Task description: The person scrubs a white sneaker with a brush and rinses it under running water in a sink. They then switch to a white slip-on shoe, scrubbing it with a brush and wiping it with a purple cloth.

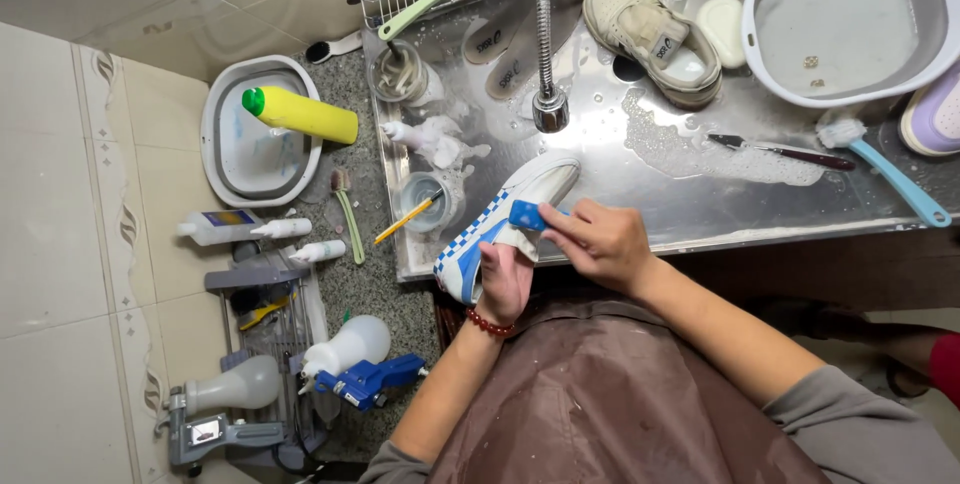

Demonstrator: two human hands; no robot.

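At the sink edge — left hand holds sneaker, right hand grips brush.

Seen from above, a left hand grips a blue-and-white checkered sneaker at the front edge of a wet steel sink. The right hand presses a small blue brush against it. A beige sneaker (soapy inside) lies near the back edge, beside a white basin.
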